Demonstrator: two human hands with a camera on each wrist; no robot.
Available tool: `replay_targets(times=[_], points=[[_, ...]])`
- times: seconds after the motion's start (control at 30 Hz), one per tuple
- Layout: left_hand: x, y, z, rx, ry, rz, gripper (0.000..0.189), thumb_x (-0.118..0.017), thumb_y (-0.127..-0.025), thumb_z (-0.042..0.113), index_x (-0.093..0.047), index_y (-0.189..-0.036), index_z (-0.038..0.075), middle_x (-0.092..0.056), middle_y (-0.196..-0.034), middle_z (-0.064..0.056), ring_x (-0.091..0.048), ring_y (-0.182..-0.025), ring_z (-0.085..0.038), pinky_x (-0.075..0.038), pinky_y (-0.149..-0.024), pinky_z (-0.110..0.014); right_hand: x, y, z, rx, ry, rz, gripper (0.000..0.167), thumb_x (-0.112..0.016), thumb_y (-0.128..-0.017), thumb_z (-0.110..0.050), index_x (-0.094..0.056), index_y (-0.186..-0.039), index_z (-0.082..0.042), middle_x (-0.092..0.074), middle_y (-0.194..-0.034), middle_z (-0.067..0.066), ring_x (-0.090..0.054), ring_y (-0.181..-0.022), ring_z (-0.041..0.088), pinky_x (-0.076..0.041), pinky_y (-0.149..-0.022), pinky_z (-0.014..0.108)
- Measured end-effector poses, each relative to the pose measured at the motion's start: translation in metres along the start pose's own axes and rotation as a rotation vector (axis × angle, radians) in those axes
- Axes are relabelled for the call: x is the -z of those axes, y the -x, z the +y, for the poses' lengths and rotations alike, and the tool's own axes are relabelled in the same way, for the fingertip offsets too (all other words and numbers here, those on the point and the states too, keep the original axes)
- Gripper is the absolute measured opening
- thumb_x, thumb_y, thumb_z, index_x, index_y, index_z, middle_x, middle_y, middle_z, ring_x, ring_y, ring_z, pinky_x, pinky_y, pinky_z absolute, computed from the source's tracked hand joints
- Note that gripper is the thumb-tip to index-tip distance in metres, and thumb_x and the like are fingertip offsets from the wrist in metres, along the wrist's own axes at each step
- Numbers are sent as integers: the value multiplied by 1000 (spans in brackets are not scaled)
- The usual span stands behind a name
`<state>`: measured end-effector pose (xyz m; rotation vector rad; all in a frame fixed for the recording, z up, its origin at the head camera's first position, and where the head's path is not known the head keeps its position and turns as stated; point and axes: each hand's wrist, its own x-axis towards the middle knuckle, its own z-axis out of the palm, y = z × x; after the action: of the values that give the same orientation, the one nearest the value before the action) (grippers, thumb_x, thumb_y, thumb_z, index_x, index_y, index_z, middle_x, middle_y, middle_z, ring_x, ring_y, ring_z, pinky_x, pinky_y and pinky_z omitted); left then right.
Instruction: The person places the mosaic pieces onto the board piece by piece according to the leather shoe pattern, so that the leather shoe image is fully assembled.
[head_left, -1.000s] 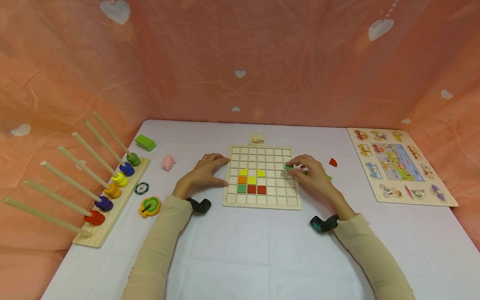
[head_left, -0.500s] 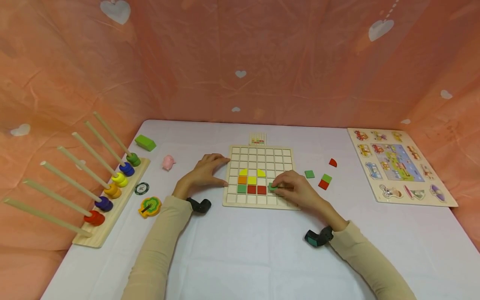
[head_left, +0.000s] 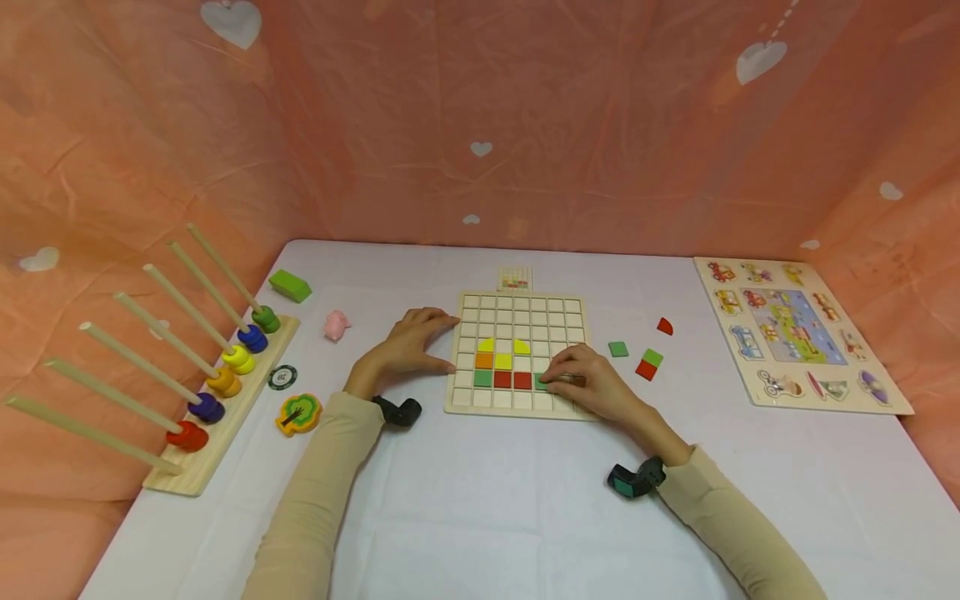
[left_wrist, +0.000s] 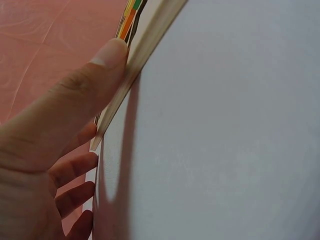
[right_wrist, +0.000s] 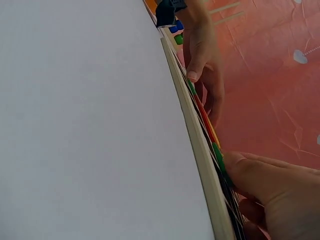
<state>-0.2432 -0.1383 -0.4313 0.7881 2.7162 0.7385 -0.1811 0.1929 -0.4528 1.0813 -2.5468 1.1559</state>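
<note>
A wooden grid board (head_left: 517,306) lies flat, with yellow, orange, green and red tiles in some of its cells. My right hand (head_left: 588,379) holds a green square tile (head_left: 540,382) between thumb and fingers. That tile sits at a cell just right of two red squares (head_left: 513,380). In the right wrist view the thumb touches the green tile (right_wrist: 219,159) at board level. My left hand (head_left: 411,343) rests at the board's left edge, thumb and fingers spread. The left wrist view shows the left thumb (left_wrist: 90,82) against the board's edge (left_wrist: 145,52).
Right of the board lie loose tiles: a green square (head_left: 618,349), a red square (head_left: 646,370) against a light green one, and a red quarter-circle (head_left: 665,326). A pattern card (head_left: 515,278) touches the far side. A picture puzzle (head_left: 720,333) and a peg abacus (head_left: 213,433) flank the table.
My right hand has carried the green tile from the board's right edge leftward and nearer, down to the cell beside the red squares. My left hand has stayed in place.
</note>
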Motion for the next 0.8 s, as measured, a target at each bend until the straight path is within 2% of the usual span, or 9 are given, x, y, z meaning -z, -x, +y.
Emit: replay_targets(times=[0.23, 0.3, 0.43, 0.53, 0.67, 0.8], points=[[0, 0, 0, -2, -5, -1, 82, -77, -73, 41, -41, -142, 16, -34, -143, -12, -26, -129, -30, -22, -106, -49, -1, -3, -3, -19, 15, -10, 16, -75, -77, -9, -74, -92, -10, -61, -99, 1, -51, -100, 19, -43, -82, 31], [0, -1, 0, -2, -1, -1, 82, -77, -73, 41, -41, -141, 15, -34, -143, -12, -26, -129, -30, -22, -106, -49, 1, -3, -3, -36, 9, -21, 20, -75, -78, -10, -73, -97, -9, -60, -101, 2, -51, -99, 19, -43, -80, 31], [-1, -1, 0, -3, -2, 0, 81, -77, -73, 41, -41, -141, 15, -34, -142, -11, -27, -129, -30, -22, -106, -49, 9, -5, -1, -94, -4, -24, 34, -73, -81, -12, -65, -114, -8, -59, -108, 4, -51, -100, 18, -42, -83, 31], [-1, -1, -1, -2, -5, 1, 82, -77, -73, 41, -41, -142, 15, -34, -142, -11, -27, -129, -29, -22, -106, -48, 21, -5, 2, -112, -20, 10, 40, -72, -81, -9, -60, -119, -6, -57, -112, 7, -54, -97, 19, -44, -84, 32], [-1, -1, -1, -6, -6, 3, 82, -77, -73, 41, -41, -141, 15, -34, -142, -12, -26, -129, -30, -22, -106, -49, 38, -4, 8, -74, -34, 81, 40, -71, -78, 3, -61, -116, 1, -58, -110, 15, -56, -88, 26, -48, -74, 38], [-1, -1, -1, -6, -9, 2, 81, -77, -73, 40, -41, -141, 15, -34, -142, -12, -26, -129, -30, -22, -106, -49, 55, 2, 17, -97, -30, 115, 38, -70, -76, 7, -61, -113, 5, -59, -109, 18, -55, -89, 32, -49, -72, 41]])
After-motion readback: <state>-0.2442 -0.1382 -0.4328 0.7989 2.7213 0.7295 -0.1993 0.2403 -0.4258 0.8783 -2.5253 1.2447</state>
